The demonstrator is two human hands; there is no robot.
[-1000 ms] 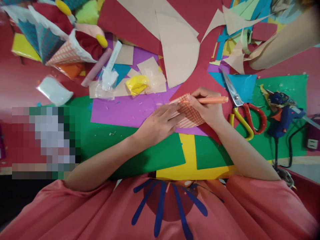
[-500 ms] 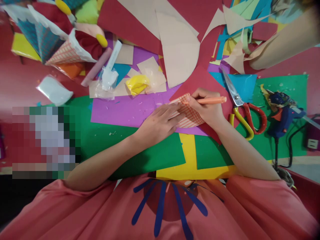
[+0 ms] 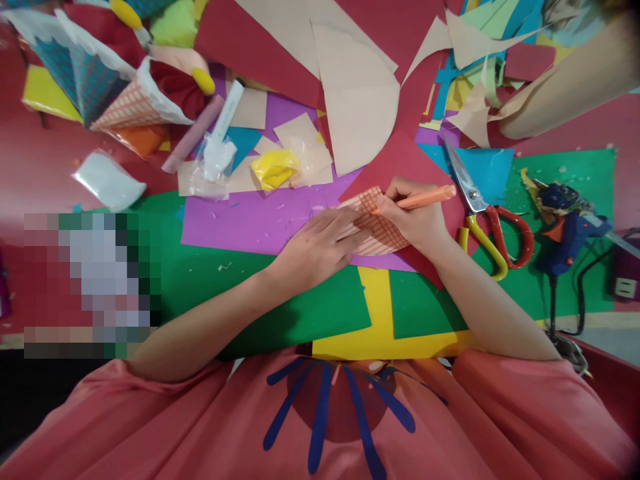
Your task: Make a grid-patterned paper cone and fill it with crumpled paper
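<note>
Two hands (image 3: 320, 243) (image 3: 420, 217), one patterned piece (image 3: 383, 233), one orange pen (image 3: 430, 196), one pair of scissors (image 3: 473, 196), one glue gun (image 3: 564, 245), one beige roll (image 3: 575, 80), three cones (image 3: 53, 60) (image 3: 97, 83) (image 3: 137, 103), one white tube (image 3: 229, 107), one pink stick (image 3: 194, 135), two yellow packets (image 3: 53, 93) (image 3: 275, 170), one white packet (image 3: 110, 181).

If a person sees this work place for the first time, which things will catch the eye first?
Probably the right hand with its orange marker, over a grid-patterned paper that the left hand presses down. Next, the large scissors with red and yellow handles, just right of them, and the paper cones at the upper left.
</note>
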